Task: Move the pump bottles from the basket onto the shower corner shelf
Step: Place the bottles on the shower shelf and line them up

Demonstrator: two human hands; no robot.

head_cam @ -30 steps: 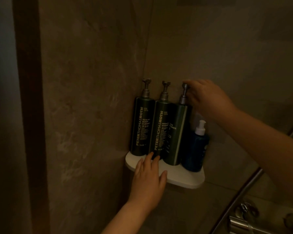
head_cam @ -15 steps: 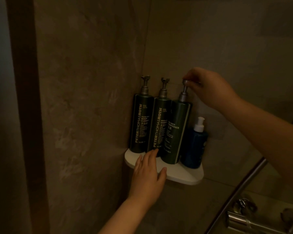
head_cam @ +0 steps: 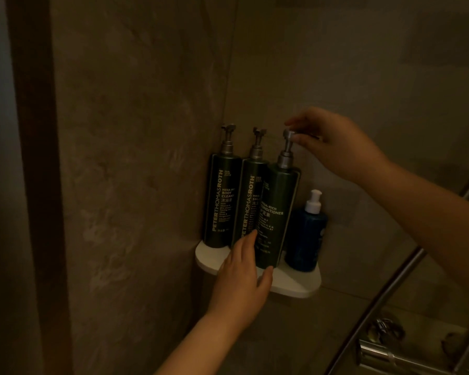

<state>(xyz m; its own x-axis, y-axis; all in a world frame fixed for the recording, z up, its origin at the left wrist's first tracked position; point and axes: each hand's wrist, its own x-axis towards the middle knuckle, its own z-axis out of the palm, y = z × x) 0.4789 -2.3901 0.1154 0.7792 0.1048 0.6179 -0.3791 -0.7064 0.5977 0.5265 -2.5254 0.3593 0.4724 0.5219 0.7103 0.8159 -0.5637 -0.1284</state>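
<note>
Three tall dark green pump bottles stand in a row on the white corner shelf (head_cam: pixel 295 286): body cleanser (head_cam: pixel 221 201) at the left, shampoo (head_cam: pixel 248 204) in the middle, conditioner (head_cam: pixel 278 212) at the right front. My right hand (head_cam: pixel 336 144) pinches the conditioner's pump head between thumb and fingers. My left hand (head_cam: pixel 241 277) rests with straight fingers on the shelf's front edge and against the bases of the shampoo and conditioner bottles. The basket is out of view.
A small blue bottle (head_cam: pixel 307 234) with a white cap stands at the shelf's right end. Stone walls meet in the corner behind the shelf. A metal rail (head_cam: pixel 390 285) and chrome shower valve (head_cam: pixel 385 353) sit at the lower right.
The conditioner bottle has turned so its label faces me more. My right hand has loosened to a fingertip pinch on the pump head. My left hand slid up against the bottle bases.
</note>
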